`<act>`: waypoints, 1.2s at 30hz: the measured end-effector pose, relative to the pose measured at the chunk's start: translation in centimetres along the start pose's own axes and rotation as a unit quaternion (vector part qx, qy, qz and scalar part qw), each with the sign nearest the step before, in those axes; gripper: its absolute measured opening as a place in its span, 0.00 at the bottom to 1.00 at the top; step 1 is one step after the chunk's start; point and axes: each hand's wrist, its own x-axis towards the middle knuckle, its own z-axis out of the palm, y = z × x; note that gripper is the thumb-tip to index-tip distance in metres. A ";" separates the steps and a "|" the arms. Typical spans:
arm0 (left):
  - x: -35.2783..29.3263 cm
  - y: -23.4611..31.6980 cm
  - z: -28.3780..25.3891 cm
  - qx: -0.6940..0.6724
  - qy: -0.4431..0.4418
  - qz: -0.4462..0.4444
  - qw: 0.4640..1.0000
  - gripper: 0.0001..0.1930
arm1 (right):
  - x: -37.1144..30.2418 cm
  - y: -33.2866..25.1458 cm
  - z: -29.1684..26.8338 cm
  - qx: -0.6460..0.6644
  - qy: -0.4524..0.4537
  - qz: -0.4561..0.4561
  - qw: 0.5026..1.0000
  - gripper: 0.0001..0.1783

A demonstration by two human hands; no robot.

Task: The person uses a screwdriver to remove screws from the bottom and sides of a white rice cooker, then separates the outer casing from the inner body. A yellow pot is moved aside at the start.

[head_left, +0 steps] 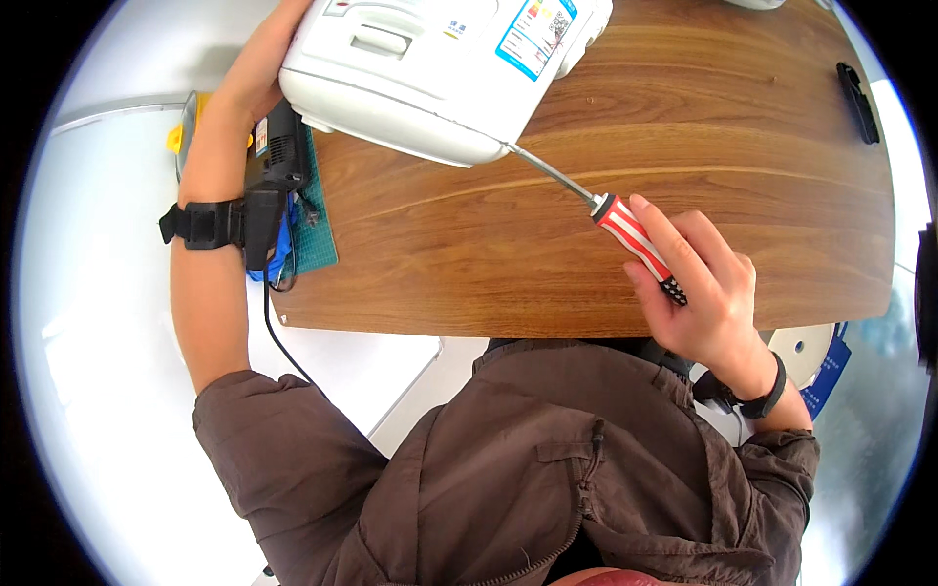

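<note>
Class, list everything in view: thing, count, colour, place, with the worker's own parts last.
Table: one, brown, centre
Appliance: one, white, top of table
Label: one, blue and white, on appliance
Screwdriver: one, red-white-black handle, tip at appliance's near right corner
Mat: one, green, table's left end
Unclear object: one, black, table's right edge
Disc: one, cream, lower right
Cable: one visibly trailing, black, lower left
Jacket: one, brown, on wearer
Wristbands: two, black, one per arm
Left grip: one, bare, against appliance's left side, fingers hidden
Right grip: one, bare, holding screwdriver
</note>
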 end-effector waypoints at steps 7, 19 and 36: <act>-0.4 0.6 -1.2 0.013 0.008 -0.040 0.999 0.30 | 0.3 0.2 0.7 0.011 0.007 -0.013 1.000 0.33; -1.5 1.1 3.4 0.022 0.057 -0.023 0.998 0.34 | 0.2 0.7 0.6 -0.054 -0.005 -0.042 0.998 0.33; -1.4 2.3 5.8 0.129 -0.086 0.120 0.981 0.33 | 3.6 3.3 -0.3 0.313 -0.175 0.171 0.918 0.19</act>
